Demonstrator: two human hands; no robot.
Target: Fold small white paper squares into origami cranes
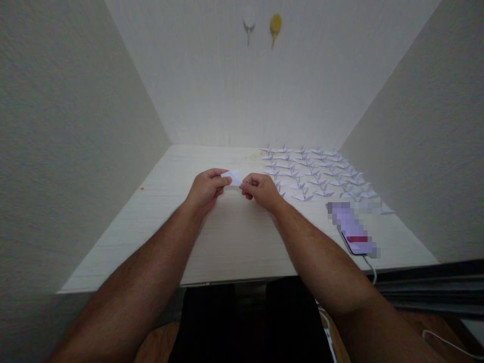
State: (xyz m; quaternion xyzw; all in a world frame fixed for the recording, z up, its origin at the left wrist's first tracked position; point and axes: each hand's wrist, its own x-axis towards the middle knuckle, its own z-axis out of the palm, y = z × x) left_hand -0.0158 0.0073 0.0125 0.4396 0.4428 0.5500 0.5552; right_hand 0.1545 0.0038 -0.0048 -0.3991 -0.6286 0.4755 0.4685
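Note:
A small folded piece of white paper [235, 176] is held up above the middle of the table between my two hands. My left hand [207, 188] pinches its left side, thumb on top and fingers beneath. The fingertips of my right hand [260, 189] are closed on its lower right corner. To the right of my right hand stand several rows of white folded paper cranes [308, 174]; the nearest ones lie just beyond that hand.
A phone [350, 229] with a blurred screen lies at the right, a white cable [372, 267] running from it over the table's front edge. Walls enclose the white table [151, 227] on three sides. A white hook [248, 20] and a yellow hook [276, 24] hang on the back wall.

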